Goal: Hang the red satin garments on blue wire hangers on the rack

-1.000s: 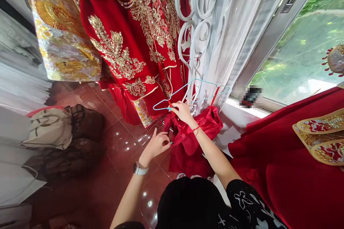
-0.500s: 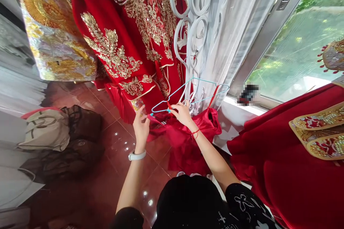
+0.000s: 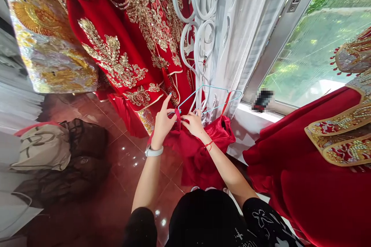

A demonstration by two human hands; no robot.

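Observation:
A light-blue clothes hanger [image 3: 216, 87] hangs at the white scrolled rack, with a red satin dress [image 3: 197, 162] below it. At the hanger's left end my left hand [image 3: 162, 126] pinches a red strap [image 3: 178, 119] between thumb and a finger, its index finger pointing up. My right hand [image 3: 194, 124] is closed on the hanger just right of that strap, and its fingertips partly hide the bar. Over the hanger's right end loops another thin red strap [image 3: 226, 104], running down to the dress top.
Red robes with gold embroidery [image 3: 111, 54] hang in front, beside the white metal scrollwork [image 3: 199, 42]. A window [image 3: 321, 58] and another red garment [image 3: 304, 185] are on the right. Bags [image 3: 43, 146] lie on the red tiled floor [image 3: 124, 170] at left.
My left hand has moved right and up, bringing its strap from beyond the hanger's left end to beside my right hand. The right hand stays at the hanger. The view has shifted slightly.

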